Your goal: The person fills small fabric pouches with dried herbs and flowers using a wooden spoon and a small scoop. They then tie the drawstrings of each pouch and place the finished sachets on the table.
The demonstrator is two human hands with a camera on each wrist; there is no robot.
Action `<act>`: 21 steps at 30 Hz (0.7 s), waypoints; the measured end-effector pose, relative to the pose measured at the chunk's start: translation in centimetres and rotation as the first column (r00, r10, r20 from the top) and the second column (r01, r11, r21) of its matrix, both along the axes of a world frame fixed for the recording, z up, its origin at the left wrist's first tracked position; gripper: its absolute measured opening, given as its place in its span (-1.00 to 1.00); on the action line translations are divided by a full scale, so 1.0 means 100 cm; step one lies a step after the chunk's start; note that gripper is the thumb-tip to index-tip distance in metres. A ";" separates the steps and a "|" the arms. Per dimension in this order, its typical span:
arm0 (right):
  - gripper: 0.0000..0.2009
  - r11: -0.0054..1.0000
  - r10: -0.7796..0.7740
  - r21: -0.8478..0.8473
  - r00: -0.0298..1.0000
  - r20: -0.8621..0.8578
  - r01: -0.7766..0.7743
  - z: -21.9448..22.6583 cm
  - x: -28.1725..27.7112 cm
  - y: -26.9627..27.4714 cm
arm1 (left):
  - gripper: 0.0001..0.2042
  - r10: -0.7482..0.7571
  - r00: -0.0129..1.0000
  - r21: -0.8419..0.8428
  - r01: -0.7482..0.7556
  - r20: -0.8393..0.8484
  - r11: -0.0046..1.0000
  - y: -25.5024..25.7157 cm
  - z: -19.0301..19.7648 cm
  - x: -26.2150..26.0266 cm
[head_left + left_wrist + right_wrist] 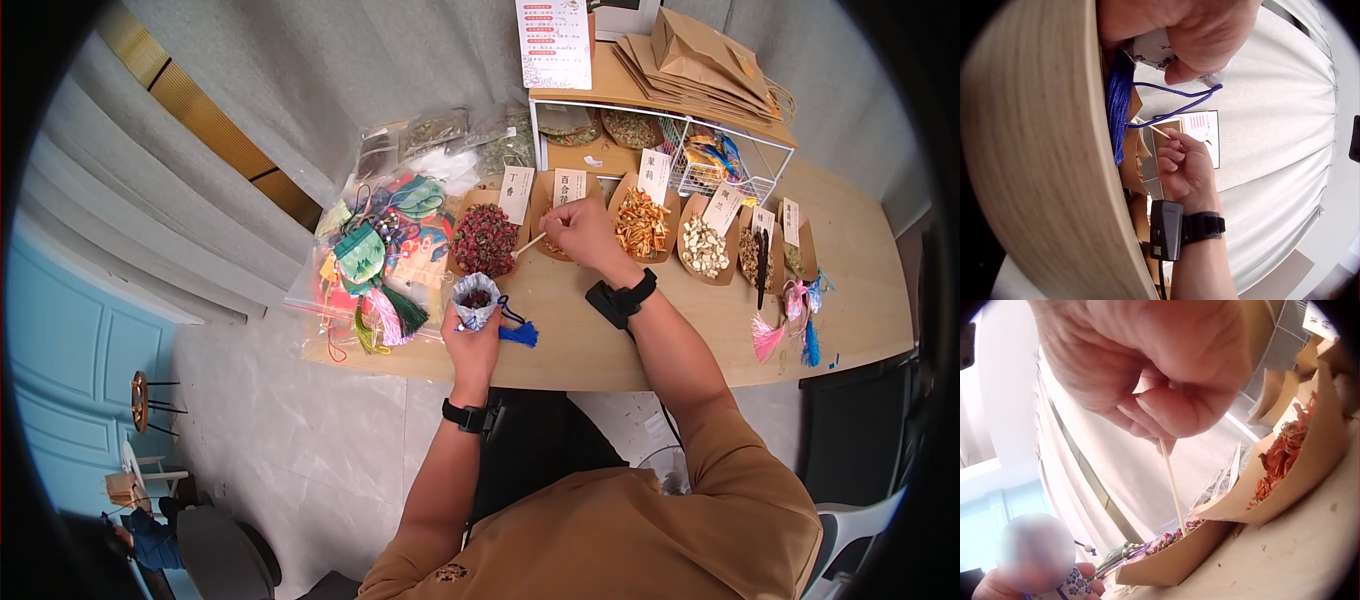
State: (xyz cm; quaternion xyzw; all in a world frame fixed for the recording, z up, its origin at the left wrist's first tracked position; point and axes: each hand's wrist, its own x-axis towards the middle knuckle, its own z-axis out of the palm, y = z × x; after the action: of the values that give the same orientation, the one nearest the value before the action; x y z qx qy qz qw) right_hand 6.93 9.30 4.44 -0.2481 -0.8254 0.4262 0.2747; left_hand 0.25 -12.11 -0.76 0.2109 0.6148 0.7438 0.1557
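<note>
My left hand (472, 345) holds a small cloth pouch (487, 319) upright at the table's near edge, its mouth open and dark dried pieces inside. The pouch is white with blue flowers in the left wrist view; a blue cord and a blue tassel (519, 334) hang from it. With thumb and fingers, my right hand (588, 235) pinches a thin pale wooden stick (1174, 487). The stick's far end reaches dried dark-pink buds (484, 238) in a brown paper tray (1166, 570). Behind the right hand, another paper tray is partly hidden.
To the right stand paper trays of orange dried petals (641, 222), pale slices (704, 247) and other dried plants, with label cards. Plastic bags with coloured pouches and tassels (385, 260) lie at left. Paper bags (690, 70) top a shelf; pink tassels (768, 338) lie at right.
</note>
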 end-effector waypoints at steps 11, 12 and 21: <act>-0.81 0.832 0.055 -0.552 0.998 -0.032 -0.064 -0.013 -0.009 -0.005 | -0.76 -0.009 1.000 0.001 0.009 0.012 1.000 0.000 -0.002 0.000; -0.81 0.821 0.058 -0.568 0.998 -0.032 -0.066 -0.014 -0.010 -0.005 | -0.78 0.000 1.000 0.006 0.000 0.015 1.000 0.000 -0.001 0.000; -0.82 0.735 0.038 -0.671 0.995 -0.097 -0.093 -0.014 -0.008 0.001 | -0.71 -0.015 1.000 -0.039 0.015 0.006 0.999 -0.001 -0.002 -0.001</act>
State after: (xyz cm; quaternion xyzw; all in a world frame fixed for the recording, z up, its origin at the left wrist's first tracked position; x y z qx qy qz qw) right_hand 6.08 9.44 3.08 -0.2850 -0.6121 0.7147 0.1826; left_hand 0.13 -12.25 -0.95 0.2103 0.6271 0.7312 0.1672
